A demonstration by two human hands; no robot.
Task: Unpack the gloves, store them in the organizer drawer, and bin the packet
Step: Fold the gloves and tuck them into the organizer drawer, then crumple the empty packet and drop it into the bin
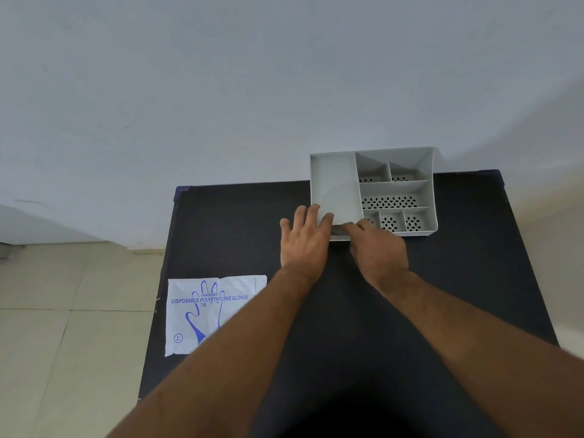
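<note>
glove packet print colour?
Blue lettering and hand outline on the white glove packet, clearest in the head view.

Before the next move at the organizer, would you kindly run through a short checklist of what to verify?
1. Left hand steadies the organizer at its near left corner: ok.
2. Right hand at the drawer front: ok.
3. Drawer open enough: cannot tell, only a sliver shows.
4. Gloves in the drawer: cannot tell, hidden.
5. Packet binned: not ok, it lies on the table.
6. Bin within reach: cannot tell, none visible.
</note>
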